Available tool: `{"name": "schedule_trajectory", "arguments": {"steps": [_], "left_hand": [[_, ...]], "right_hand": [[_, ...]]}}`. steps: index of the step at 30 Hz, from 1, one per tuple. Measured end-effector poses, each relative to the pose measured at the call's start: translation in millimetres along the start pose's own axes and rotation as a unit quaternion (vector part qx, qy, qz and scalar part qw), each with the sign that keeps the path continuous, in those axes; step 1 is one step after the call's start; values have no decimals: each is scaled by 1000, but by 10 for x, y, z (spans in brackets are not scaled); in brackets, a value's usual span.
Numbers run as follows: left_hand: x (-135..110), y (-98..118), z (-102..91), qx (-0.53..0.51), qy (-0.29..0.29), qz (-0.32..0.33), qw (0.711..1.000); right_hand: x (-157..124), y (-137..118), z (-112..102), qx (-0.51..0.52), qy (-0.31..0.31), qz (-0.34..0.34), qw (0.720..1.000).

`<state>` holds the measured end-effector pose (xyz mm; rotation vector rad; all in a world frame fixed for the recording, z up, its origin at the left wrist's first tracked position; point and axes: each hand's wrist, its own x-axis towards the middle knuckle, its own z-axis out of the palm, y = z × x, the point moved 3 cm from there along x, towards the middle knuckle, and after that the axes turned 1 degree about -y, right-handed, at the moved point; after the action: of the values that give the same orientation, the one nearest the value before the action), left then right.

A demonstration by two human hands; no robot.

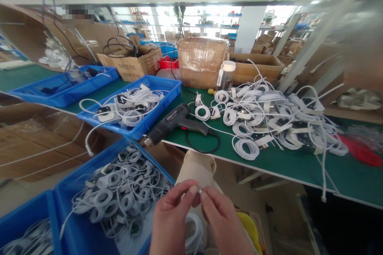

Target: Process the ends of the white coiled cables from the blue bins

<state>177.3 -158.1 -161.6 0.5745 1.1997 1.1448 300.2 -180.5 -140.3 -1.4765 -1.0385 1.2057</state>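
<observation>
In front of my lap, my left hand (173,215) and my right hand (218,213) meet at the fingertips. Both pinch a small whitish piece (199,189), which looks like the end of a white cable. A white cable coil (194,232) hangs between the palms, partly covered by my left hand. Beyond the hands, a black heat gun (176,121) lies on the green bench top (223,137), its nozzle over the front edge. To its right spreads a big pile of coiled white cables (269,115) with plugs.
A blue tray (172,91) of white cables sits left of the heat gun. Below it, a large blue bin (68,183) holds many coils. A wrapped carton (203,61) and a clear jar (227,75) stand at the back. Red netting (360,151) lies far right.
</observation>
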Motion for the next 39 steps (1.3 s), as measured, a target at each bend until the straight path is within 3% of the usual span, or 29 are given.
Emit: {"name": "schedule_trajectory", "arguments": {"steps": [6,12,15,19,21,27,31,35,39], "left_hand": [[-14,63,-6,44,-11,18,999],[-40,59,-4,94,-41,43,994],[2,50,-22,117,-23,65,991],[72,42,-37,125,-7,63,990],[91,49,-44,128,-4,58,990],[75,82,-27,111,-7,36,993],[57,122,5,120,-20,46,991],[83,147,18,150,-50,45,986],[39,93,84,157,-66,59,984]], "right_hand": [[38,-5,7,-30,-23,8,999],[-24,174,59,-21,13,2,1000],[-39,300,60,39,58,59,996],[-58,236,72,138,-39,78,986],[-72,166,24,163,-52,71,983],[-64,192,-80,58,-63,73,994],[-81,258,-51,96,-20,78,992],[-103,259,9,115,-23,79,990],[-54,175,-21,151,30,41,987]]}}
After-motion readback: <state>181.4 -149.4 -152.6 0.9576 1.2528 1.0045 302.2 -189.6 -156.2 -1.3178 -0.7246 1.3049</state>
